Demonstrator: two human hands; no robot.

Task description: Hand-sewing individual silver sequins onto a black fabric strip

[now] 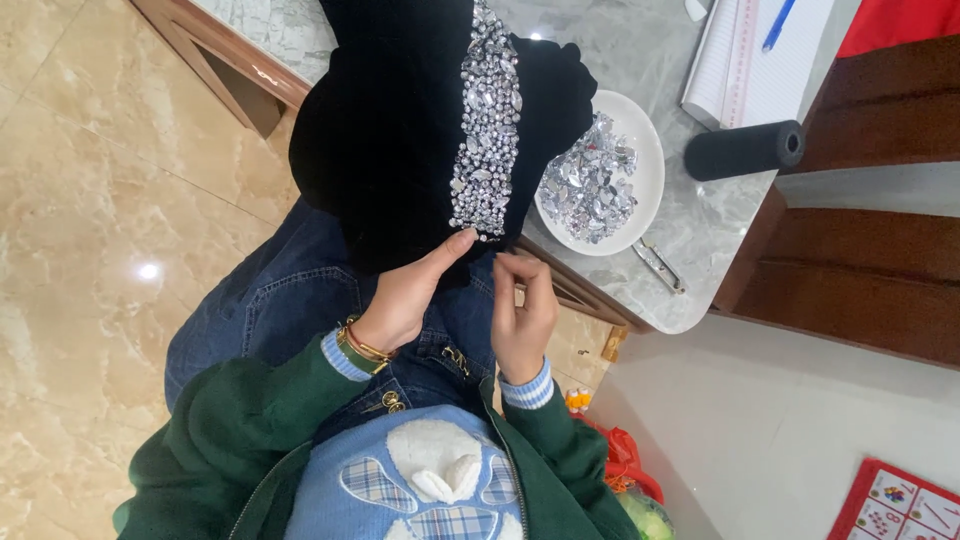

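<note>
Two hands meet at the lower end of a band of clear, silver-glinting rhinestones (487, 130) sewn down a piece of black velvet-like cloth (400, 130), which hangs from the grey marble tabletop (690, 215) onto the person's denim-clad lap. The left hand (405, 295) pinches the cloth's hem, thumb tip pressed just under the last stones, keeping that edge taut. The right hand (522, 315) has its fingertips drawn together at the same edge, as if pinching something very fine; what it holds is too small to tell.

Working well here seems to call for a flat, tensioned hem under the left thumb and for each new stone seated tight against the last row, so the band's edge stays straight. Loose velvet would likely pucker.

Just beside the cloth, a round white plate (645, 140) holds a heap of loose stones, within easy reach of the right hand. Metal tweezers (658, 265) lie near the table's edge, a black roll (745, 150) rests further off, and a white lined pad with a blue pen (778, 25) sits beyond.
</note>
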